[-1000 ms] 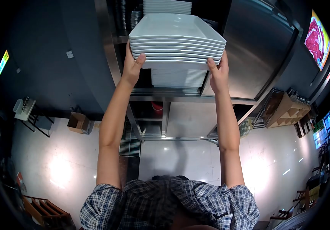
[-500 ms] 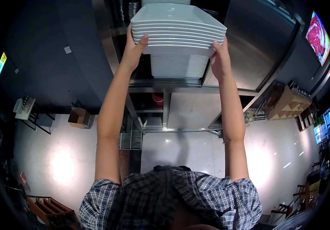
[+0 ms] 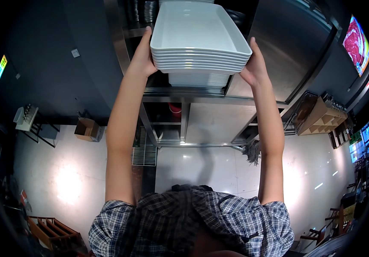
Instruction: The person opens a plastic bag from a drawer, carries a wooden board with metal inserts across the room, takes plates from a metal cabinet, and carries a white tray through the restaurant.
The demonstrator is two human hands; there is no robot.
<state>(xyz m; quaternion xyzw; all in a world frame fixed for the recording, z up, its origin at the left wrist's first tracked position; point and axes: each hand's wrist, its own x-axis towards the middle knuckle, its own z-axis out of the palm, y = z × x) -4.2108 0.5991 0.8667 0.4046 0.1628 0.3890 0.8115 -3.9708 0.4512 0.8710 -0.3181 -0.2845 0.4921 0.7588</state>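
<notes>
A stack of white rectangular trays is held between my two hands at the cabinet opening, its front edge facing me and the inside of the top tray showing. My left hand presses against the stack's left side. On the opposite side my right hand supports the lower right corner, its thumb pointing up. Some fingers of both hands are hidden behind or under the trays. Directly below in view, a second white stack stands on the metal cabinet; whether the two stacks touch I cannot tell.
Dark stacked dishes sit behind on the left. A red bucket is on a lower shelf. A wire rack lies at the cabinet's left, a grey mop head hangs at its right. A cardboard box stands on the floor.
The held stack has come lower in view and its top tray shows more of its inside. Both thumbs have moved off the front rims to the sides. My right hand has shifted outward.
</notes>
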